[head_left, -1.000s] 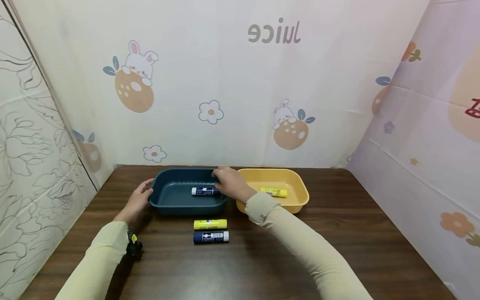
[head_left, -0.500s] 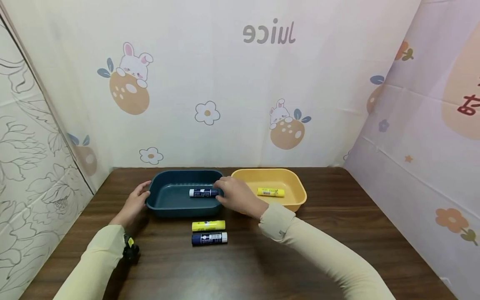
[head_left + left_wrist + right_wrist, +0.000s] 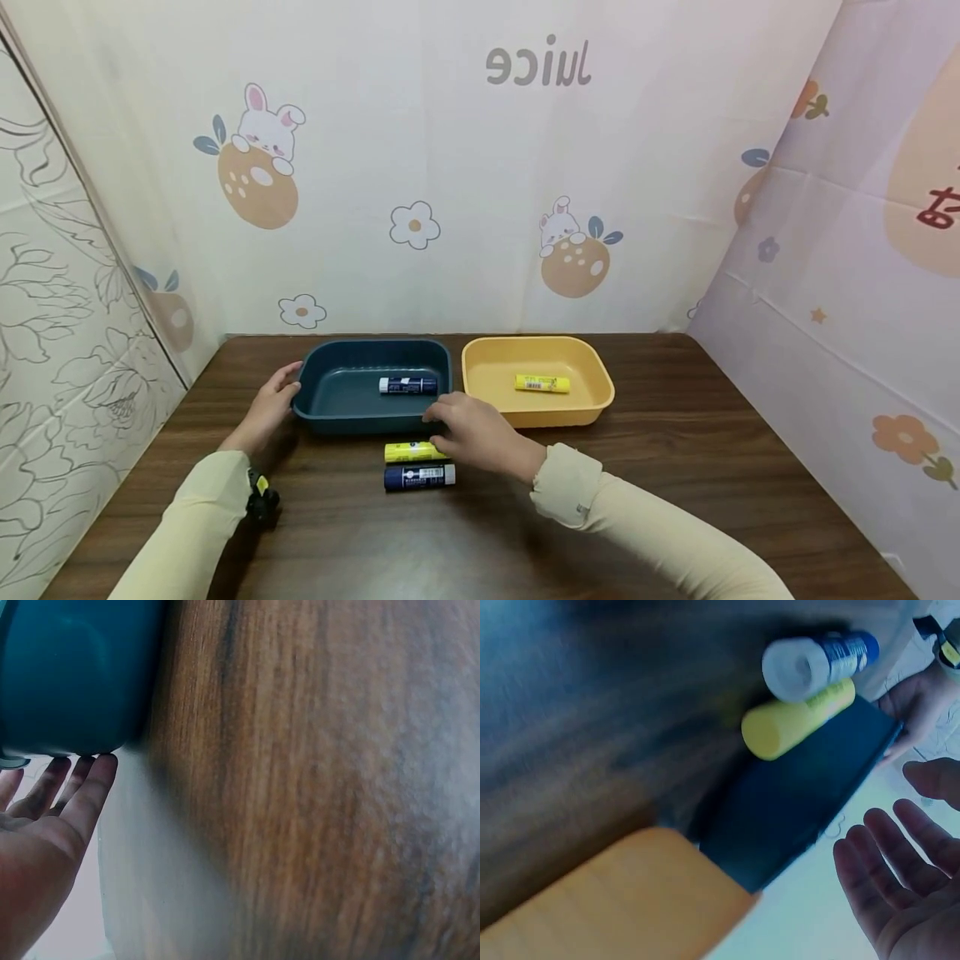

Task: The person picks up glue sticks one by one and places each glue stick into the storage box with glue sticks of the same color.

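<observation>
My left hand [image 3: 268,407] rests at the left end of the dark teal tray [image 3: 341,423], its straight fingertips touching the outer wall in the left wrist view. A navy glue stick [image 3: 407,386] with a white end lies inside that tray. My right hand [image 3: 480,433] hovers over the right end of a yellow glue stick [image 3: 408,452] and partly hides it in the head view. In the right wrist view its fingers [image 3: 889,847] are spread, holding nothing. Just in front of the yellow stick, a second navy glue stick [image 3: 418,477] lies parallel on the table.
To the right of the teal tray stands a yellow tray [image 3: 603,390] with another yellow glue stick [image 3: 542,383] in it. Both trays are near the back of the brown wooden table [image 3: 675,467]. A patterned cloth wall [image 3: 465,167] rises behind.
My right hand has left the right end of the teal tray and come toward the front, over the yellow glue stick. My left hand stays at the tray's left end.
</observation>
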Available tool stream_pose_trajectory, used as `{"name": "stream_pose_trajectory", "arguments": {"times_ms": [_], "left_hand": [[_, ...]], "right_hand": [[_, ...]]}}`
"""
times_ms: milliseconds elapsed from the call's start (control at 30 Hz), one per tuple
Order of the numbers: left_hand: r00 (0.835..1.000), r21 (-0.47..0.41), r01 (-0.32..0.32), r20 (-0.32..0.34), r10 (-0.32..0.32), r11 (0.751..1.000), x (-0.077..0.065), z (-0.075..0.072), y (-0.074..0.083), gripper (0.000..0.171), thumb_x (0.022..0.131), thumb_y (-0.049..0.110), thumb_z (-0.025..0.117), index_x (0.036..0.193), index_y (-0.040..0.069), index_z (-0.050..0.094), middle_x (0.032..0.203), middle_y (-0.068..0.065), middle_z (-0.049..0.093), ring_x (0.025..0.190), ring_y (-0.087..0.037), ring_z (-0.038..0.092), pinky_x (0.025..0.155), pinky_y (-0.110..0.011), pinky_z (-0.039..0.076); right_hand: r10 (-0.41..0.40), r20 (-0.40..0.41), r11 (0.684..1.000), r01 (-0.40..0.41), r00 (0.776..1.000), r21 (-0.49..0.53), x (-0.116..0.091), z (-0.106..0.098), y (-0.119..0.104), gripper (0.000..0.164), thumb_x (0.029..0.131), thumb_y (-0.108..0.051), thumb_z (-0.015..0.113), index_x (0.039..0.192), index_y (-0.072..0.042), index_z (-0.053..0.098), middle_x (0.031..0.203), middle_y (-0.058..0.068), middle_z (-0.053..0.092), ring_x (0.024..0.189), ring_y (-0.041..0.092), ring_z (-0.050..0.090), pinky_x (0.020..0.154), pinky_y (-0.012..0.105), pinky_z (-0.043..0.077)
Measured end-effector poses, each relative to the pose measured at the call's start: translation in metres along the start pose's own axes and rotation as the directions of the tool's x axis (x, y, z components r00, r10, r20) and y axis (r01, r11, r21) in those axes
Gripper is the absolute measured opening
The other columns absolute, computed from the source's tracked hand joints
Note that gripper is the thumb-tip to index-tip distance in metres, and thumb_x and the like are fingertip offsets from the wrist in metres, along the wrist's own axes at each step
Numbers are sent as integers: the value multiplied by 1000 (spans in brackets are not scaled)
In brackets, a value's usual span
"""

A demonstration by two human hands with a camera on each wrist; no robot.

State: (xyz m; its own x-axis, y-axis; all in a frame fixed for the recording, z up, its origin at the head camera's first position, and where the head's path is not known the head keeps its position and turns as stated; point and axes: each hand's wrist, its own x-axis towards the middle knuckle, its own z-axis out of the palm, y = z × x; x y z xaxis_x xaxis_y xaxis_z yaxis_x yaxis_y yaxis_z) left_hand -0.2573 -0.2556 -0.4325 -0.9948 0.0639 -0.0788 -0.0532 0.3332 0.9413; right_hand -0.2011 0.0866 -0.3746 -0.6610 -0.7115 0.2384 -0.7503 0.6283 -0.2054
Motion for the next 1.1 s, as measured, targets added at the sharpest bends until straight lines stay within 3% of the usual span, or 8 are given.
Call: {"name": "stream_pose_trajectory", "arguments": {"times_ms": [233,567,900,1100], "left_hand": [[1000,-11,17,0,-17,1000,1,-1,2,52,104,20,25,152,3,11,149,-32,17,133,-46,24,104,-61,26],[1000,-17,19,-10,-20,1000,-2,1,4,51,104,19,24,152,3,12,148,-32,19,132,-45,26,104,-61,27],[1000,-28,7,-11,-8,1000,-1,0,1,51,104,18,25,152,3,12,148,-30,20,132,-44,26,104,-61,27],[1000,-23,19,-11,-19,1000,-1,1,2,51,105,19,25,152,4,13,149,-30,18,133,-45,25,104,-61,26]], "right_hand": [[-19,49,1000,20,999,-20,-11,12,-6,30,84,-26,73,109,-10,70,99,0,63,85,7,52,72,17,47],[-68,101,989,81,993,-126,-16,30,-6,31,81,-30,75,105,-12,69,89,-4,58,78,7,49,62,17,43],[-132,98,967,150,986,-208,-16,44,-7,23,79,-24,76,98,-14,68,85,-4,56,76,9,50,60,20,43],[-139,130,959,167,982,-230,-14,48,-9,24,81,-23,75,101,-12,68,90,-2,59,80,10,52,64,21,46]]}}
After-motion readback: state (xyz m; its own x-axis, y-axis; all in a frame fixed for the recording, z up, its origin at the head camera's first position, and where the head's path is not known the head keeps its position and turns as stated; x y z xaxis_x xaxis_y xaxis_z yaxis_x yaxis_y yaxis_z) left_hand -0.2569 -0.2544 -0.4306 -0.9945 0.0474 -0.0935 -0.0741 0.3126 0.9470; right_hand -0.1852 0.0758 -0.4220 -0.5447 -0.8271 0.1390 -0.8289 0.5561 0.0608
